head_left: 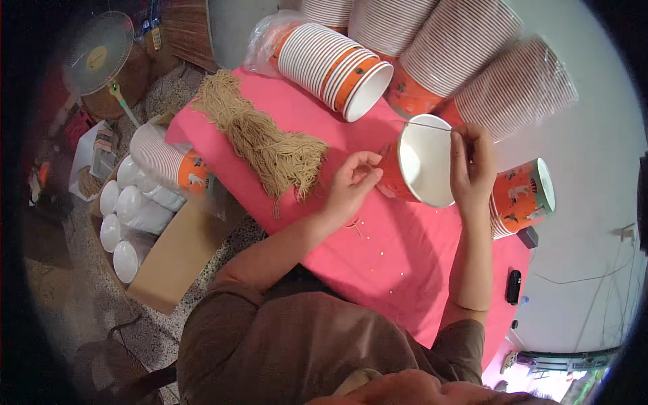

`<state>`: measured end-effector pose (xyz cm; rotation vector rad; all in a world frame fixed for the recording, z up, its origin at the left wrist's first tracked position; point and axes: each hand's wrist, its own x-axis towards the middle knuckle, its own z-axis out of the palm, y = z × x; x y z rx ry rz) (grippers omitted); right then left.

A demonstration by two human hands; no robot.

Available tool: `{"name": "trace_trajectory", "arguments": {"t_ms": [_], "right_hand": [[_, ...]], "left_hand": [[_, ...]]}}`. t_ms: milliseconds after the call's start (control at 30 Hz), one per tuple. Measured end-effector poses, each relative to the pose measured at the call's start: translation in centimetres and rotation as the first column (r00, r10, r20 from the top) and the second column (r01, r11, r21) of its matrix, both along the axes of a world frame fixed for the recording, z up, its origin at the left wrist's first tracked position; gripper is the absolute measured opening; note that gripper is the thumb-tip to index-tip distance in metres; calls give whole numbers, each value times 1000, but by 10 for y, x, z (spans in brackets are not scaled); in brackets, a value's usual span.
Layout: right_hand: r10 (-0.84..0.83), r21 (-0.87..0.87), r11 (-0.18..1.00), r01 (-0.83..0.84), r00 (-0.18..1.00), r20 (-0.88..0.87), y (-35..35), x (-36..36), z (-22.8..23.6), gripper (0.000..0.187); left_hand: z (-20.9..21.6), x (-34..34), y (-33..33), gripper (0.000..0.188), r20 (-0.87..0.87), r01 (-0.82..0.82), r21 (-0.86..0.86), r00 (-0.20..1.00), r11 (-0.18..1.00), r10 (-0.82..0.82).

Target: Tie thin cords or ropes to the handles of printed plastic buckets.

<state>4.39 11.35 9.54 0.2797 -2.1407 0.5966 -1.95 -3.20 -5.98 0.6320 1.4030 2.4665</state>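
Observation:
A paper bucket point(426, 162) with a white inside and an orange printed wall stands tilted at the middle of the table, its mouth toward me. My right hand point(472, 162) is at its right rim, thumb and fingers pinched on a thin brown cord point(429, 125). That cord runs across the top of the mouth toward the left rim. Beside the orange wall on the left is my left hand point(355, 178), thumb and index finger apart and fingertips close to the bucket. Whether they touch it I cannot tell. A bundle of tan cords point(270, 142) lies left of that hand.
Nested buckets point(331, 61) lie behind, with tall wrapped stacks point(459, 47) further back. Another orange stack point(520, 196) stands right. Small white bits point(382, 254) dot the pink cloth point(405, 297). A carton point(179, 263) of wrapped white cups and a fan point(98, 57) are left.

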Motion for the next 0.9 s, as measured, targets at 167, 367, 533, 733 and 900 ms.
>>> {"name": "trace_trajectory", "arguments": {"t_ms": [167,367,533,733,900], "right_hand": [[68,-248,968,-46,995,78,7,1,-3,6],[83,-262,965,-23,972,219,27,19,-17,6],[54,-248,969,5,971,233,25,39,-20,10],[61,-236,972,-3,969,240,27,70,-16,12],[101,-207,978,-39,949,299,34,108,-18,18]], "left_hand": [[5,7,8,33,-536,-289,-162,829,943,162],[13,7,7,27,-355,-64,-265,934,962,-36],[41,-35,11,31,-560,-105,-170,828,980,-8],[47,-48,22,20,-874,17,-265,419,964,-247],[53,-47,16,12,-829,68,-336,451,939,-329]]}}
